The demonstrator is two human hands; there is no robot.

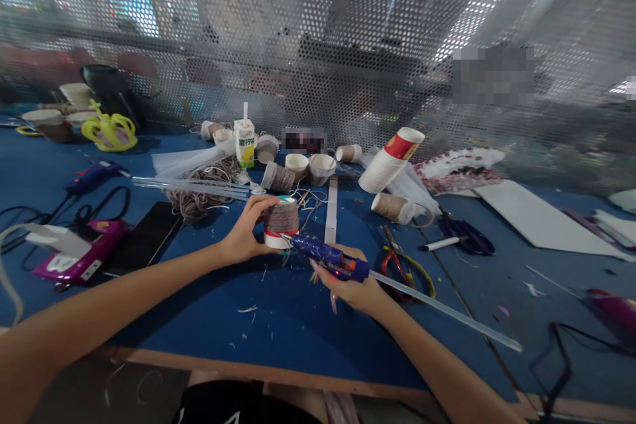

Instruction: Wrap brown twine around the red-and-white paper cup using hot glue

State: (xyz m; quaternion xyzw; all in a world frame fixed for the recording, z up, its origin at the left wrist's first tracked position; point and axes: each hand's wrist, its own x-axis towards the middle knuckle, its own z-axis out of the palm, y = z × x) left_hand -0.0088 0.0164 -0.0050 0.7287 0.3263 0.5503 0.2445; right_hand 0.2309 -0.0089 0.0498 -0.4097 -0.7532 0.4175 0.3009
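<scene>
Hands are working at the frame centre: left hand (244, 236) is gripping a twine-wrapped paper cup (281, 222), right hand (352, 285) is clasping a blue glue gun (328, 258) against it.

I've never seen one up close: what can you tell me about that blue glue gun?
The glue gun has a dark blue plastic body with red by the trigger. A long clear glue stick juts from its back. The right hand grips it, tilted, nozzle touching the twine-wrapped cup held by the left hand.
</scene>
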